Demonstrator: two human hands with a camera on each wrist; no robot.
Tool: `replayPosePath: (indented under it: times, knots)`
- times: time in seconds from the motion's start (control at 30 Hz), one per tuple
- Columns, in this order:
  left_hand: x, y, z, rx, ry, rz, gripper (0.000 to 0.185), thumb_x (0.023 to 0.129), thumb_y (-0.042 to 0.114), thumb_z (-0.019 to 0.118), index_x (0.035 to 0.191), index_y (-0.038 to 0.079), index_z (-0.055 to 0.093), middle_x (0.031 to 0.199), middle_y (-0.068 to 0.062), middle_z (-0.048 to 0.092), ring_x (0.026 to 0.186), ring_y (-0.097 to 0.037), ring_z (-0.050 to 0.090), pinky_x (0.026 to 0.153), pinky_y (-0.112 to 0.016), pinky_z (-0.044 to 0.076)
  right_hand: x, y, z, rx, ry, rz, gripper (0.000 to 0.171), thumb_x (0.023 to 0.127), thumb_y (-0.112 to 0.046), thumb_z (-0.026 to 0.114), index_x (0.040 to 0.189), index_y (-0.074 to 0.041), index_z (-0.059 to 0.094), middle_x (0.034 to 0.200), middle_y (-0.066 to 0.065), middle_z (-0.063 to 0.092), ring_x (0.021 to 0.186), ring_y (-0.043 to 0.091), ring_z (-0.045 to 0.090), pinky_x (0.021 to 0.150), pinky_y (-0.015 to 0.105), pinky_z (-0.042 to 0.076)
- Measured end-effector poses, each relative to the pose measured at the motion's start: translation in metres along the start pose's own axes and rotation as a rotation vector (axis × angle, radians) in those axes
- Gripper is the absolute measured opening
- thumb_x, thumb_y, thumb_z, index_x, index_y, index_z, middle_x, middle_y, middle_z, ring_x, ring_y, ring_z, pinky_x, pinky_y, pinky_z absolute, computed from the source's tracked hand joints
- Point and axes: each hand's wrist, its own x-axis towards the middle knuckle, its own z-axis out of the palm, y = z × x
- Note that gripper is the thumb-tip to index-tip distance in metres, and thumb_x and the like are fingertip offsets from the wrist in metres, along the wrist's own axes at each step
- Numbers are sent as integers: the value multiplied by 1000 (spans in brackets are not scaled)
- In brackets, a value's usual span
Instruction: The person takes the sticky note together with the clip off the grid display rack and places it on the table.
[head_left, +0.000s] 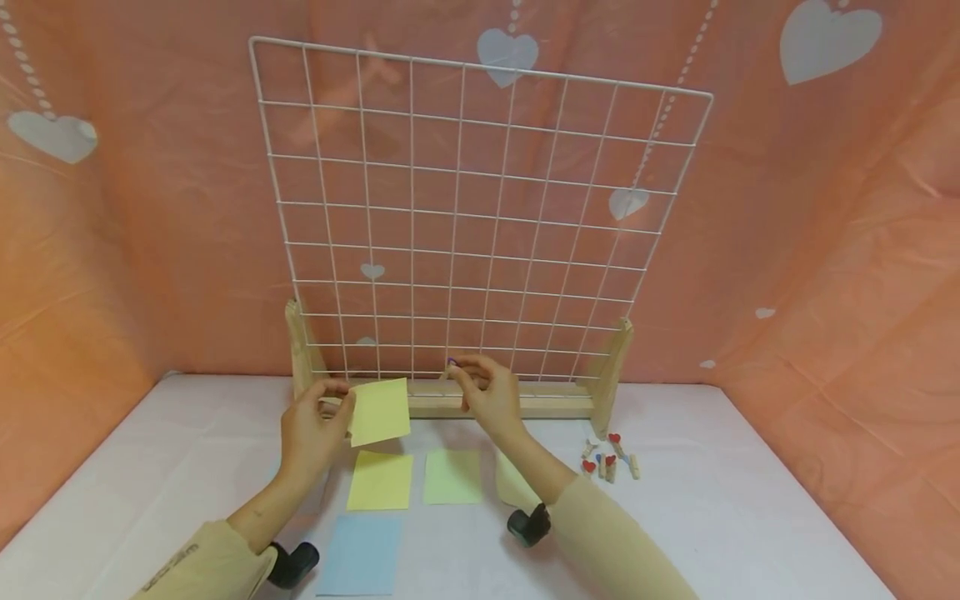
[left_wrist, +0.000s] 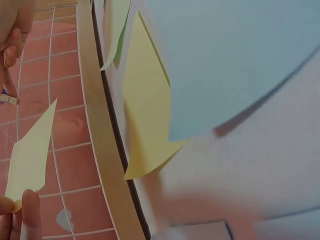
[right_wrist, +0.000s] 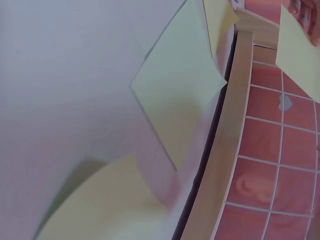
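My left hand (head_left: 341, 407) pinches a pale yellow paper note (head_left: 380, 411) by its left edge and holds it up in front of the low rows of a white wire grid (head_left: 480, 208). The left wrist view shows the same held note (left_wrist: 30, 155) pinched at its lower corner. My right hand (head_left: 454, 372) pinches a small wooden clothespin (head_left: 452, 364) with a purple bit, just right of the note and close to the grid's bottom wires. The clothespin (left_wrist: 9, 99) also shows in the left wrist view.
The grid stands in a wooden base (head_left: 450, 406) at the back of a white table (head_left: 750, 500). A yellow note (head_left: 380, 480), a greenish note (head_left: 452, 477), a part-hidden yellow note (head_left: 512, 483) and a blue note (head_left: 361, 554) lie flat. Several clothespins (head_left: 609, 461) lie right of the base.
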Motion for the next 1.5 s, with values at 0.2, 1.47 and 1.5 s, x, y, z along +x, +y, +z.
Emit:
replayPosePath:
  times: [0.2, 1.47, 1.5]
  knots:
    - [-2, 1, 2, -1, -16, 2, 10, 92, 7, 60, 99, 0, 64, 96, -18, 66, 60, 4, 58, 49, -18, 52, -3, 4, -6, -5, 11, 19, 20, 90, -1, 63, 104, 13, 64, 92, 30, 69, 49, 49, 54, 40, 12, 39]
    - [-15, 14, 12, -26, -146, -16, 10, 90, 4, 63, 99, 1, 63, 91, -17, 68, 57, -4, 60, 49, -30, 55, -12, 55, -87, -206, 82, 126, 20, 91, -11, 65, 106, 2, 67, 94, 23, 71, 41, 11, 53, 39, 15, 34]
    - [-16, 14, 12, -31, -154, -17, 10, 90, 4, 63, 99, 0, 63, 93, -17, 68, 57, -4, 60, 49, -29, 54, -13, 55, -88, -214, 82, 124, 20, 91, -12, 66, 106, 1, 67, 94, 22, 71, 41, 12, 53, 39, 16, 32]
